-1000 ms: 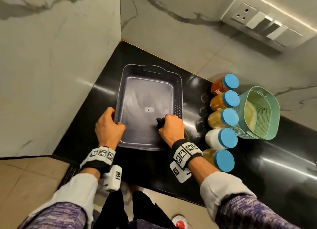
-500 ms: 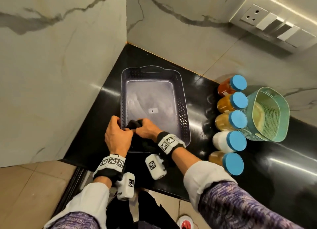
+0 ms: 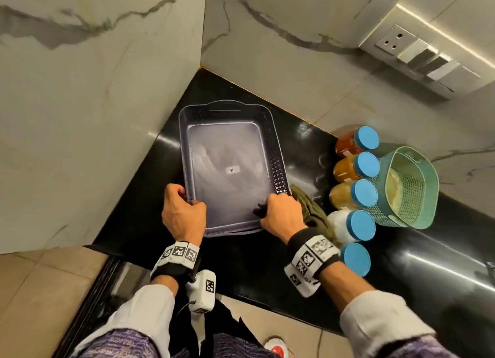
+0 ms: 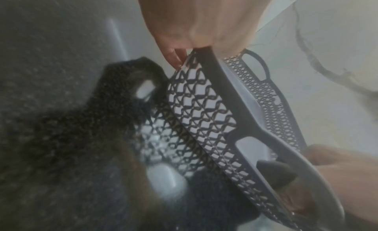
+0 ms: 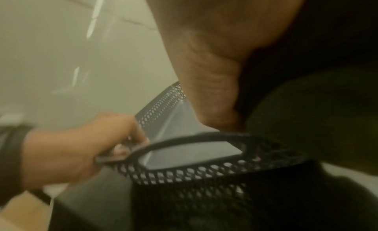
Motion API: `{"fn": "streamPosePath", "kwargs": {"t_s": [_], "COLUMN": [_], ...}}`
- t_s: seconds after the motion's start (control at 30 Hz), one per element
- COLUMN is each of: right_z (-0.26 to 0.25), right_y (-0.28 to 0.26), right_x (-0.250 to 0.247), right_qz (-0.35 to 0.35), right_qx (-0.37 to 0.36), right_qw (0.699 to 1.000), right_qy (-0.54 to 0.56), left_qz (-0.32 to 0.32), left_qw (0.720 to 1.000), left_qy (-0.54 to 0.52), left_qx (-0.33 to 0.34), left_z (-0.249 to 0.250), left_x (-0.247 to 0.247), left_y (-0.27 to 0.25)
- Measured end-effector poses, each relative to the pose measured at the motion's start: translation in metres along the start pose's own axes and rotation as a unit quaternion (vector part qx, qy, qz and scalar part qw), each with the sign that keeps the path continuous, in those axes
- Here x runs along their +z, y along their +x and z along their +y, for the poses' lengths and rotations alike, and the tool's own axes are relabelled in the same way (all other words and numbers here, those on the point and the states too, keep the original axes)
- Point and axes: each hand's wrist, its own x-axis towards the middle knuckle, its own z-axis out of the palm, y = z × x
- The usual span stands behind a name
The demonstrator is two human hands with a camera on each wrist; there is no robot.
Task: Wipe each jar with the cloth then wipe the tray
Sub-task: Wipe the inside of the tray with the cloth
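A black stone counter (image 3: pixel 267 272) fills a marble-walled corner. On it sits a grey perforated tray (image 3: pixel 278 170), its near end toward the person. The left hand (image 3: pixel 183 214) grips the tray's near left corner, fingers curled over the rim. The right hand (image 3: pixel 281 214) grips the near right corner, bunching a dark green cloth (image 3: pixel 313 210) that trails beside the tray. Five blue-lidded jars (image 3: pixel 364 165) line up to the right, beside a teal basket (image 3: pixel 412 189).
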Motion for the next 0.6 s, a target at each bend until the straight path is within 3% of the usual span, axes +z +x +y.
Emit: {"fn": "streamPosePath", "kwargs": {"t_s": [0.17,0.37,0.5,0.6], "right_z": [-0.008,-0.003,0.005,0.002], "right_y": [0.009,0.011,0.015,0.011], "right_x": [0.02,0.004,-0.005,0.012], "right_qz": [-0.03,0.022,0.053,0.043], "right_qx": [0.035,-0.008,0.001,0.018], "right_qw": [0.998,0.997,0.996,0.998], "right_qy": [0.032,-0.08,-0.075,-0.047], "left_qz": [0.004,-0.016,-0.015,-0.004], "left_qw": [0.998,0.979,0.976,0.986], "left_qy": [-0.013,0.021,0.024,-0.005], "left_qx": [0.053,0.201,0.218,0.168], "left_z": [-0.005,-0.029,-0.029,-0.022], "left_x": [-0.001,-0.014,-0.011,-0.007], "left_y": [-0.006,-0.017,-0.022,-0.03]}}
